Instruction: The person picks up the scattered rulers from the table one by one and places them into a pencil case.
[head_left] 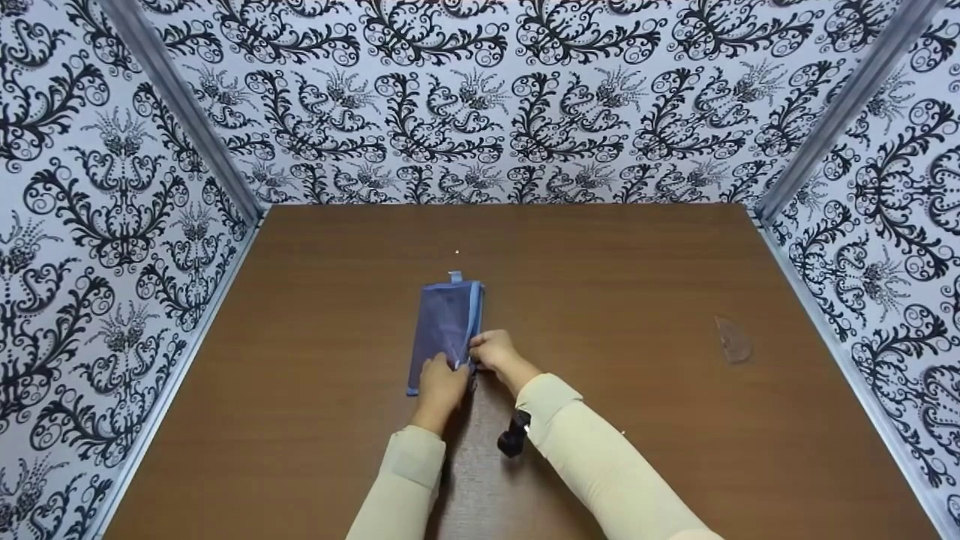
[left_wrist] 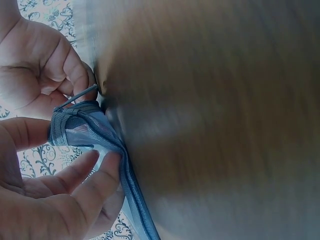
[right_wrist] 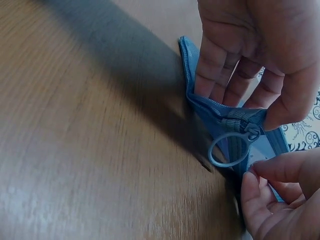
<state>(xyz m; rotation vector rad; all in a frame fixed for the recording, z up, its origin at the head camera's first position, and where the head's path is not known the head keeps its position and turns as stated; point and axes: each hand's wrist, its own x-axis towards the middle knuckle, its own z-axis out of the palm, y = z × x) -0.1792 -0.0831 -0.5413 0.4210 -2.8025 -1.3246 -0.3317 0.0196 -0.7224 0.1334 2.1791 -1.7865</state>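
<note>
A blue mesh zip pouch (head_left: 442, 322) lies lengthwise on the table, its light-blue zip along the right side. At its near end, my left hand (head_left: 441, 382) grips the zipped edge, thumb near the end of the zip and fingers along it. My right hand (head_left: 495, 352) pinches the pouch's edge near the same corner; in the right wrist view its thumb and fingertip meet just below the zip slider (right_wrist: 252, 131). A round ring pull (right_wrist: 212, 150) hangs from that slider, touched by neither hand. Whether anything is inside the pouch cannot be told.
A clear half-round piece (head_left: 733, 340) lies on the brown table (head_left: 615, 285) far to the right. A small white speck (head_left: 457, 252) sits beyond the pouch. Patterned walls (head_left: 480, 112) enclose the table at the back and sides. A black device (head_left: 514, 433) is by the right wrist.
</note>
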